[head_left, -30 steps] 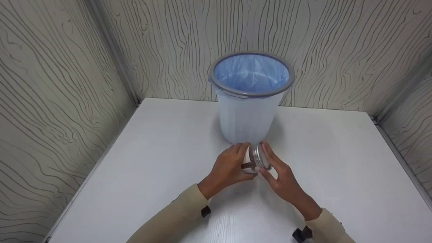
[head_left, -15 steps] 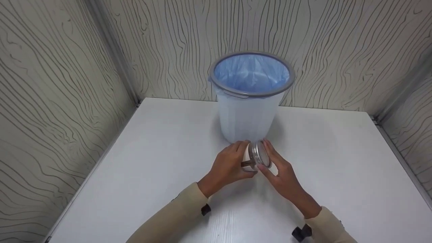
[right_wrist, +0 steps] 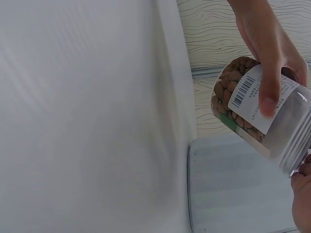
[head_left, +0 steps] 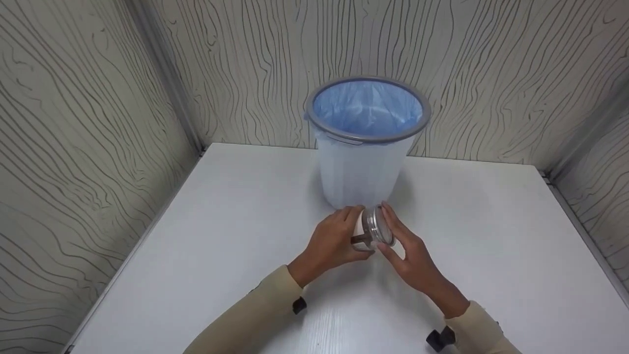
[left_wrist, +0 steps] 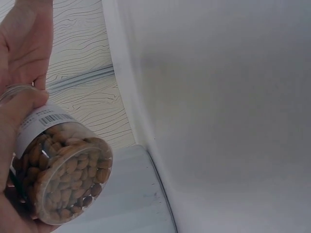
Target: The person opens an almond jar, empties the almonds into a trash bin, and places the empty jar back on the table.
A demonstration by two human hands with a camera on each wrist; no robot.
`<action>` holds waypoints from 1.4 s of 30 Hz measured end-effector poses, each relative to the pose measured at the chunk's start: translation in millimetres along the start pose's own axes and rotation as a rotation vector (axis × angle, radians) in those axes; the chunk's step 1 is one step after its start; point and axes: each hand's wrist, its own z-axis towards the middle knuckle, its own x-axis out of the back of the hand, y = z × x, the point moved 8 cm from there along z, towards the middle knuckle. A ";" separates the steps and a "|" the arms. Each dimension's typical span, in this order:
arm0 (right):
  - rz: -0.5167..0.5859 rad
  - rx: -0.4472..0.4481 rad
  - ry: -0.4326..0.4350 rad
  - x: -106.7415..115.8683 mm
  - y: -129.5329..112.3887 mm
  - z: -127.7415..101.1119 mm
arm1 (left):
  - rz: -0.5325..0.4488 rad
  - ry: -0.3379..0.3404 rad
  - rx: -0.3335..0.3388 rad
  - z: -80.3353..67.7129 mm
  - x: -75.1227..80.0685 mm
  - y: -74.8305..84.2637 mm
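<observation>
From above, the jar (head_left: 372, 231) is a small clear thing with a silver lid (head_left: 382, 227), held on its side just above the table (head_left: 221, 236) in front of the bin (head_left: 366, 147). Only the wrist views reveal the nuts and barcode label. The left hand (head_left: 331, 242) wraps its fingers around the jar body, while the right hand (head_left: 410, 253) curls its fingertips on the lid.

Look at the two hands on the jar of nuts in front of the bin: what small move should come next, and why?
Probably another twist of the metal lid. The left hand grips the jar of nuts on its side, the right hand pinches the lid rim, and the lid looks seated, just before the lined bin.
</observation>
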 end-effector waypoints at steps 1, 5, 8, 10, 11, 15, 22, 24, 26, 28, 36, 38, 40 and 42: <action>-0.001 0.004 -0.004 0.0 -0.5 0.1 | 0.000 -0.002 0.001 -0.1 -0.6 -0.3; -0.009 0.009 -0.014 -0.2 -0.4 0.3 | 0.003 -0.012 0.006 0.5 -2.9 -2.2; -0.015 0.004 -0.010 -0.8 0.1 0.0 | 0.003 -0.018 0.013 1.5 -4.0 -3.5; -0.017 0.000 0.002 -1.2 0.6 -0.2 | -0.001 -0.017 0.016 1.9 -3.9 -3.9; -0.014 -0.007 0.005 -1.3 1.0 -0.2 | -0.005 -0.017 0.018 2.1 -3.9 -4.1; -0.020 -0.029 0.037 -0.5 2.9 0.2 | -0.009 -0.019 0.019 2.0 -3.8 -3.9; -0.049 -0.145 0.025 -2.1 14.3 -0.3 | -0.004 -0.007 0.004 0.5 -5.4 -3.1; -0.055 -0.154 0.019 -2.4 15.3 0.3 | -0.005 -0.005 -0.001 -0.1 -5.4 -2.8; -0.051 -0.157 0.015 -2.1 15.3 1.3 | -0.008 -0.003 -0.003 0.1 -5.3 -2.5; -0.043 -0.157 0.014 -1.7 15.1 2.0 | -0.009 -0.001 -0.003 0.3 -4.8 -2.4; 0.001 -0.113 0.014 -0.6 10.4 3.5 | -0.018 -0.009 0.001 0.7 -3.3 -2.0; 0.008 -0.083 0.014 -0.6 8.5 3.7 | -0.019 -0.010 0.001 0.5 -3.2 -2.3; 0.008 -0.054 0.012 -0.6 6.3 3.5 | -0.015 -0.007 -0.001 0.4 -2.8 -2.4; 0.000 -0.030 0.011 -0.7 4.5 3.4 | -0.010 -0.002 -0.004 0.6 -2.0 -2.2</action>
